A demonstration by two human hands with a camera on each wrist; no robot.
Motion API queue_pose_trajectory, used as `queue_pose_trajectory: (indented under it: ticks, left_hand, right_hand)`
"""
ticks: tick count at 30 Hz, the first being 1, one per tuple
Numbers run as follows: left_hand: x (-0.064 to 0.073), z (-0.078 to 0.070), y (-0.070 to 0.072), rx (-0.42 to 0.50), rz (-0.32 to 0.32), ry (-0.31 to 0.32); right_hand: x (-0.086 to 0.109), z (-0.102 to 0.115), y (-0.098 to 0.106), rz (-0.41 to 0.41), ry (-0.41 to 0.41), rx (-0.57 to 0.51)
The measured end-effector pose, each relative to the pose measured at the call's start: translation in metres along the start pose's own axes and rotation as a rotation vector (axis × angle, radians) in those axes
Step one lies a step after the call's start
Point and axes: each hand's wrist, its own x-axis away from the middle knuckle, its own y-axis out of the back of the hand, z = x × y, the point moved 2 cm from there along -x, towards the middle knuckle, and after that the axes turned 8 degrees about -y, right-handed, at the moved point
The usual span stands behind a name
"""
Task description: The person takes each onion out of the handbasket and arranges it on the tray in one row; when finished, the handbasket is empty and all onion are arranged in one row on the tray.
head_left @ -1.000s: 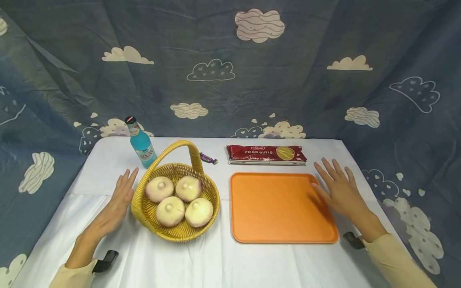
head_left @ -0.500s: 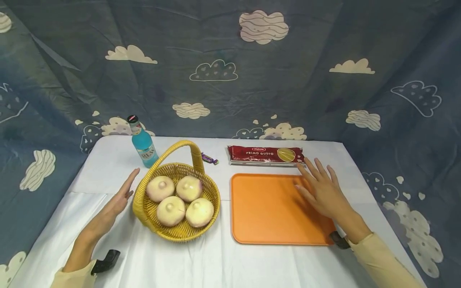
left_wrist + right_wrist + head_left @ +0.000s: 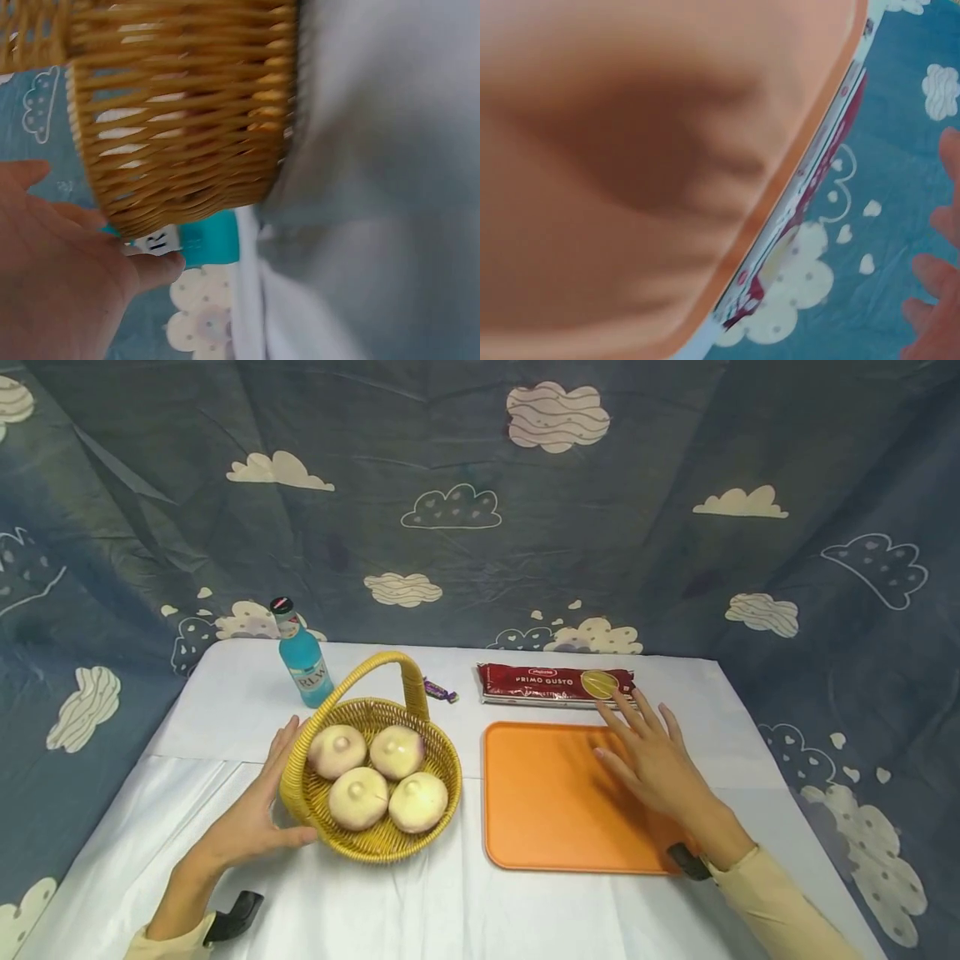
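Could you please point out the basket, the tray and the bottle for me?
Basket [image 3: 187, 139]: left wrist view, on its woven side wall.
Tray [image 3: 551, 797]: head view, on its bare orange surface.
Bottle [image 3: 301, 653]: head view, on its blue body above the label.

basket [image 3: 187, 135]: ran off the left wrist view's top edge
bottle [image 3: 214, 236]: was mostly hidden there behind the basket
tray [image 3: 562, 270]: was cut off in the right wrist view
candy [image 3: 440, 691]: lettering was too small to read
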Motion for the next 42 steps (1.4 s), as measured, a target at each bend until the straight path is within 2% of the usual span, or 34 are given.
queue_pose_trajectory:
  ticks: [4,13,23,32,42]
  left_hand:
    - [0.004,0.006,-0.007,-0.02,0.001,0.064]
    - [0.011,0.015,-0.01,0.001,0.02,0.135]
    - [0.01,0.024,-0.01,-0.019,0.006,0.129]
    - [0.016,0.029,-0.008,-0.01,-0.01,0.155]
    - [0.015,0.034,-0.005,0.089,-0.015,0.118]
  right_hand:
    - [-0.003,0.01,0.003,-0.02,0.041,0.001]
    - [-0.007,0.049,0.007,-0.027,0.143,0.012]
    - [-0.009,0.091,0.008,0.063,0.202,0.016]
    - [-0.014,0.117,-0.002,0.089,0.271,-0.026]
    - [-0.023,0.144,-0.01,0.142,0.35,-0.121]
